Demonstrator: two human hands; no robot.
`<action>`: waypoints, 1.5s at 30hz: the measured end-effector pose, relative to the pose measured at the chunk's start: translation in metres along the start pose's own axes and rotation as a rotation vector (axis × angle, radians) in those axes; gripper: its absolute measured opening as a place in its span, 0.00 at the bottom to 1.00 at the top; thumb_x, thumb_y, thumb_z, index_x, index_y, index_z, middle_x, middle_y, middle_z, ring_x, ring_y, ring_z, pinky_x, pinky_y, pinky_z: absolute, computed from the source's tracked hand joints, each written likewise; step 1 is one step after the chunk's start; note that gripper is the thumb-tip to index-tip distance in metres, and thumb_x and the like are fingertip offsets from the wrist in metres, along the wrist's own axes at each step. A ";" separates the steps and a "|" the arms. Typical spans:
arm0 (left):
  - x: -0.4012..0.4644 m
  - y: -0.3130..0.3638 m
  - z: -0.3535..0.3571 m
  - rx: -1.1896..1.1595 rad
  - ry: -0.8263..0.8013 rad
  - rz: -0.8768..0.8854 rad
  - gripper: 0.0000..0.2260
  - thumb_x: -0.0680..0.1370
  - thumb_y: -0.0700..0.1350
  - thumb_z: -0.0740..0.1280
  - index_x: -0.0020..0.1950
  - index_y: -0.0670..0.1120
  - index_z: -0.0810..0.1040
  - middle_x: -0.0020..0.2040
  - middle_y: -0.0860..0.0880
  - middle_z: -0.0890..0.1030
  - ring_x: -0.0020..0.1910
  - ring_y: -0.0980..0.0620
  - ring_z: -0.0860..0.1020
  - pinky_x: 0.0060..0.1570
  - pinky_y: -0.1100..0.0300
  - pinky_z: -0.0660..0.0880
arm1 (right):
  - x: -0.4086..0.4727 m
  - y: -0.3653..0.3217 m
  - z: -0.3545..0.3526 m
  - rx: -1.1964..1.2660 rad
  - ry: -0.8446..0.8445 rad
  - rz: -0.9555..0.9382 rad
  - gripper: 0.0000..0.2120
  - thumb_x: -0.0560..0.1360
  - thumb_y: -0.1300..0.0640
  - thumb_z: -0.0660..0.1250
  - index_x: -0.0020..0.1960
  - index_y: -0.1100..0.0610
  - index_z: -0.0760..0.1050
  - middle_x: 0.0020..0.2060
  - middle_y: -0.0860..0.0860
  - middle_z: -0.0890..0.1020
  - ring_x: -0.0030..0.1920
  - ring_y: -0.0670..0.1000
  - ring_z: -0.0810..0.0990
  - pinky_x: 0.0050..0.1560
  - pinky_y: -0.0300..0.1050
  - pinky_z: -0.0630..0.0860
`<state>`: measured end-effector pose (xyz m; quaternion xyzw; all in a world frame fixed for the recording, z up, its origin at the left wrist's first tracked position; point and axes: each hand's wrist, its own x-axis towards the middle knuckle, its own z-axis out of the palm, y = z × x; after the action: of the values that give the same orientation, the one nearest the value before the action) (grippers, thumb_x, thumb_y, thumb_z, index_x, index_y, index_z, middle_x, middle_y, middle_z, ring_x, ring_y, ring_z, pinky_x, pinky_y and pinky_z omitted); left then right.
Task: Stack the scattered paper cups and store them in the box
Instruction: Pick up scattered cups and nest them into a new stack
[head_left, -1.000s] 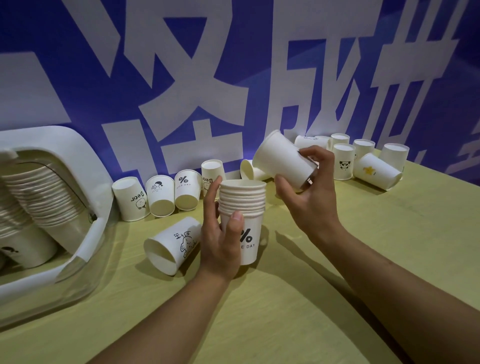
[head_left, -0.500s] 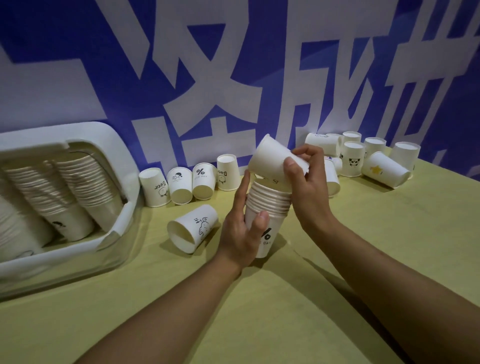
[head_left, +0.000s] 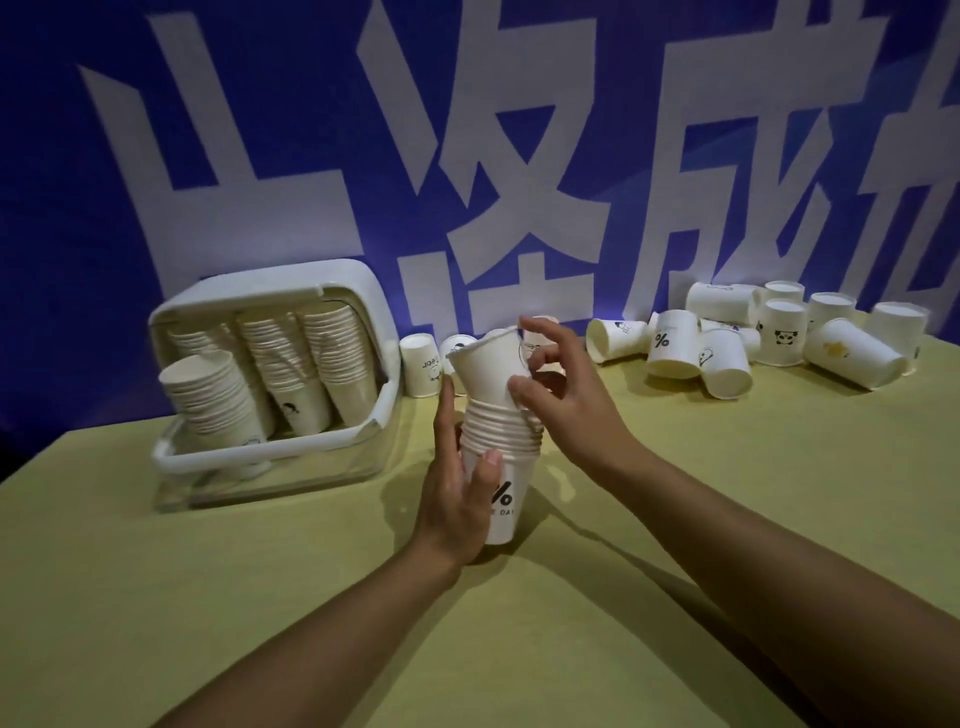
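A stack of white paper cups stands at the table's middle, its bottom cup printed with a percent sign. My left hand grips the stack's lower part from the left. A plain white cup sits tilted in the top of the stack, and my right hand pinches it by the rim and side. The clear box with a white rim and raised lid stands to the left and holds several cup stacks. Several loose cups lie scattered at the back right; more cups stand behind the stack, partly hidden.
The yellow-green table runs to a left edge near the box. A blue banner with large white characters closes off the back.
My right hand has brought the tilted cup down into the top of the stack. The camera view has swung so the box now sits nearer the middle.
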<state>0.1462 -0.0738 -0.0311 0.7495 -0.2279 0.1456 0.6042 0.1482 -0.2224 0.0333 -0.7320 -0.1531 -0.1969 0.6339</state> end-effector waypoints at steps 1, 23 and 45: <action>-0.002 -0.001 -0.009 -0.012 0.015 0.004 0.33 0.74 0.64 0.59 0.75 0.76 0.46 0.64 0.72 0.75 0.61 0.60 0.78 0.60 0.42 0.77 | -0.001 -0.001 0.009 0.002 -0.023 -0.003 0.26 0.78 0.58 0.68 0.70 0.39 0.63 0.49 0.46 0.72 0.45 0.43 0.79 0.42 0.35 0.77; 0.015 -0.051 -0.070 -0.222 0.358 0.030 0.37 0.71 0.58 0.62 0.79 0.54 0.57 0.65 0.60 0.75 0.57 0.61 0.79 0.51 0.62 0.77 | 0.060 0.059 0.017 -0.702 -0.516 0.173 0.26 0.76 0.56 0.70 0.71 0.41 0.69 0.70 0.42 0.72 0.68 0.44 0.69 0.68 0.44 0.66; 0.003 -0.042 -0.072 -0.011 0.213 0.052 0.29 0.73 0.58 0.64 0.75 0.67 0.62 0.71 0.46 0.74 0.69 0.44 0.74 0.66 0.36 0.70 | 0.063 0.055 0.015 -0.415 -0.054 0.038 0.26 0.76 0.46 0.69 0.72 0.43 0.66 0.60 0.47 0.73 0.53 0.49 0.78 0.43 0.39 0.78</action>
<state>0.1746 0.0026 -0.0491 0.7203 -0.1825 0.2387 0.6252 0.2308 -0.2175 0.0145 -0.8547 -0.1124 -0.1926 0.4687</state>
